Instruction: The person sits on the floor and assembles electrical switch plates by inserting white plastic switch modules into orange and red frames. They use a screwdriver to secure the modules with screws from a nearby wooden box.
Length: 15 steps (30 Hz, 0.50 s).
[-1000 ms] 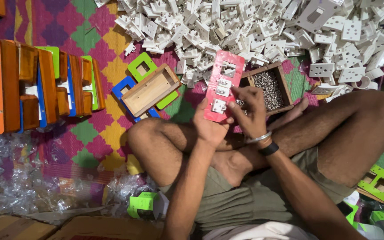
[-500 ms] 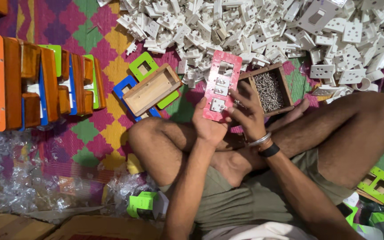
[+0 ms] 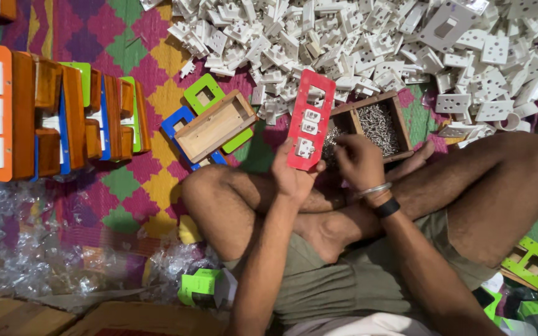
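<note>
My left hand (image 3: pixel 295 175) holds a red plastic switch plate (image 3: pixel 309 118) upright by its lower end; several white socket pieces sit in its cut-outs. My right hand (image 3: pixel 359 161) rests with fingers curled at the near edge of a small wooden box of metal screws (image 3: pixel 378 123), just right of the red plate. Whether it pinches a screw is hidden by the fingers. Both forearms reach out over my crossed legs.
A big heap of white plastic socket parts (image 3: pixel 368 43) covers the mat ahead. An open wooden box (image 3: pixel 215 126) lies on blue and green frames at centre left. Orange and wooden boards (image 3: pixel 45 118) stand at left. Crumpled clear plastic (image 3: pixel 26 249) lies at lower left.
The red plate has tilted upright and shifted slightly left. My right hand has come off the plate and dropped to the screw box.
</note>
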Each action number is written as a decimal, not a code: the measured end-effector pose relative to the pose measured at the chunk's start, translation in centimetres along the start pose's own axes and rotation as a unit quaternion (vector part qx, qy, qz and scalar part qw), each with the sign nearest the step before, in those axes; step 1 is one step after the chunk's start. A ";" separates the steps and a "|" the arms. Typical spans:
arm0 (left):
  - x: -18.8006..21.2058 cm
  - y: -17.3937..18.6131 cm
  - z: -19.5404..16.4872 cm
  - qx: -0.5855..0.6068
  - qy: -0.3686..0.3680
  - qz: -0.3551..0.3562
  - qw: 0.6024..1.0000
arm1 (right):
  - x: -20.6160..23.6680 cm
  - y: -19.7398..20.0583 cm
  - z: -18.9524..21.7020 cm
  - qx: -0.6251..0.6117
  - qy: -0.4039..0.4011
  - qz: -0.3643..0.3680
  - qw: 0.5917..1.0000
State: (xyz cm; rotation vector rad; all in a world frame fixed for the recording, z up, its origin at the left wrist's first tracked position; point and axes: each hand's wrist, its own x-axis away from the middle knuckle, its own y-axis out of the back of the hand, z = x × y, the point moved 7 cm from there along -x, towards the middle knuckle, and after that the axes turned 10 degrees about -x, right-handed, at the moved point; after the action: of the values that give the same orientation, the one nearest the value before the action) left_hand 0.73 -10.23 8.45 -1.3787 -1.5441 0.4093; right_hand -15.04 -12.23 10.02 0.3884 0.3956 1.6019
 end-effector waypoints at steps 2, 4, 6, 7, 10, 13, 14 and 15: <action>-0.3 0.4 0.4 -0.032 -0.012 0.013 0.999 | -0.2 -1.3 0.2 0.208 0.035 0.058 0.976; -0.4 0.9 0.9 -0.059 -0.015 0.015 0.998 | -0.3 -2.5 0.4 0.306 0.060 0.093 0.946; -0.4 1.2 1.4 -0.080 -0.005 0.012 0.997 | -0.4 -3.3 0.8 0.304 0.076 0.101 0.944; -0.3 1.5 1.6 -0.086 -0.007 0.006 0.996 | -0.4 -3.3 0.8 0.296 0.073 0.101 0.947; -0.2 1.8 1.6 -0.105 -0.012 -0.002 0.994 | -0.4 -2.5 0.9 0.245 0.057 0.084 0.964; -0.2 1.8 1.5 -0.121 -0.019 -0.002 0.993 | -0.3 -0.7 0.8 0.151 0.025 0.061 0.986; -0.3 1.6 1.4 -0.127 -0.026 0.001 0.992 | -0.5 -0.2 0.8 0.127 0.018 0.056 0.990; -0.4 1.3 1.3 -0.133 -0.033 0.006 0.991 | -0.7 0.2 0.9 0.103 0.012 0.049 0.993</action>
State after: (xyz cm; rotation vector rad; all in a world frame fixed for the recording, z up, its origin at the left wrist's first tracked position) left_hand 0.35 -9.74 6.62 -1.5935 -1.6912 0.2639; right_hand -14.77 -12.90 10.94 0.5538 0.5712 1.6684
